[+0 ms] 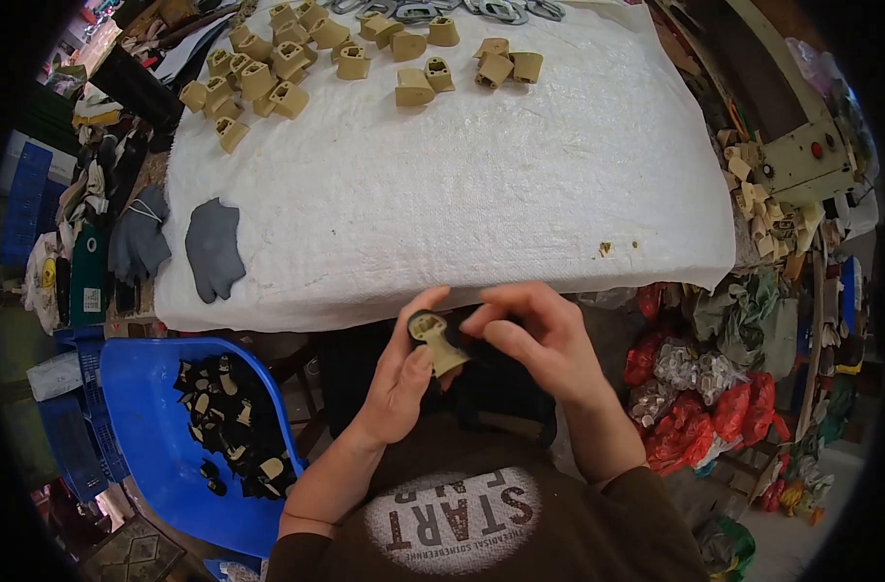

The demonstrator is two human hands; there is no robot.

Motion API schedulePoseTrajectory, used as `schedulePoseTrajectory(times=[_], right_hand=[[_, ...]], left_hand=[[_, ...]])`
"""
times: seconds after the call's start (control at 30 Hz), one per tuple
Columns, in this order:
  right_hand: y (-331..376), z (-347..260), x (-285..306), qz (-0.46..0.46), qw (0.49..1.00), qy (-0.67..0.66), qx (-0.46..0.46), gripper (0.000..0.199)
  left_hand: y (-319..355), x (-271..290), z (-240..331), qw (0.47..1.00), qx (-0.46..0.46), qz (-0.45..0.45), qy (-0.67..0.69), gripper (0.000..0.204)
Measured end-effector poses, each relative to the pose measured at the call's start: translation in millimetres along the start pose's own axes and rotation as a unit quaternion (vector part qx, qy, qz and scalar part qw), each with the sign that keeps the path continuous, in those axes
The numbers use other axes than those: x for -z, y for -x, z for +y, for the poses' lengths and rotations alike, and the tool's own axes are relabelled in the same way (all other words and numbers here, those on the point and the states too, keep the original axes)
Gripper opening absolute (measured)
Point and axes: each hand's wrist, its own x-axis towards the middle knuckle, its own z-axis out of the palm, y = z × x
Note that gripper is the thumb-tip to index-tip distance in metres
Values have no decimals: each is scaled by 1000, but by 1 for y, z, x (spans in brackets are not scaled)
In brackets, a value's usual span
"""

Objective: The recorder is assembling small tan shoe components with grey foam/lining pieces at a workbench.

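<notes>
In front of my chest, my left hand (394, 388) is closed around a beige shoe heel (444, 357), its hollowed top face turned up. A dark covering piece (456, 336) lies along the heel's right side. My right hand (547, 341) has thumb and fingers bent together at that dark piece; the exact pinch is partly hidden. Both hands are just off the near edge of the white-sheeted table (442, 204). Many bare beige heels (258, 80) lie at its far left, with a few more heels (496, 66) at the far middle.
Grey-blue cut pieces (214, 250) lie at the table's left, beside a tied bundle (140, 238). A blue basin (146, 446) at lower left holds dark-covered heels. Red plastic bags (690, 427) sit at right, below a machine (806, 160). Grey rings (413, 12) line the far edge.
</notes>
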Motion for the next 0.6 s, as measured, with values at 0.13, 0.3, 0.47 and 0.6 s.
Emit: schedulePoseTrajectory(times=[0.13, 0.3, 0.47, 0.6], right_hand=[[-17, 8, 10, -159, 980, -112, -52, 59], [-21, 6, 6, -182, 983, -18, 9, 61], [-20, 9, -3, -127, 990, 19, 60, 52], [-22, 22, -2, -26, 980, 130, 151, 44]], left_hand=[[-1, -4, 0, 996, 17, -78, 36, 66], [0, -9, 5, 996, 35, -70, -36, 65], [-4, -6, 1, 997, 58, -43, 7, 60], [-7, -14, 3, 982, 102, -9, 159, 54]])
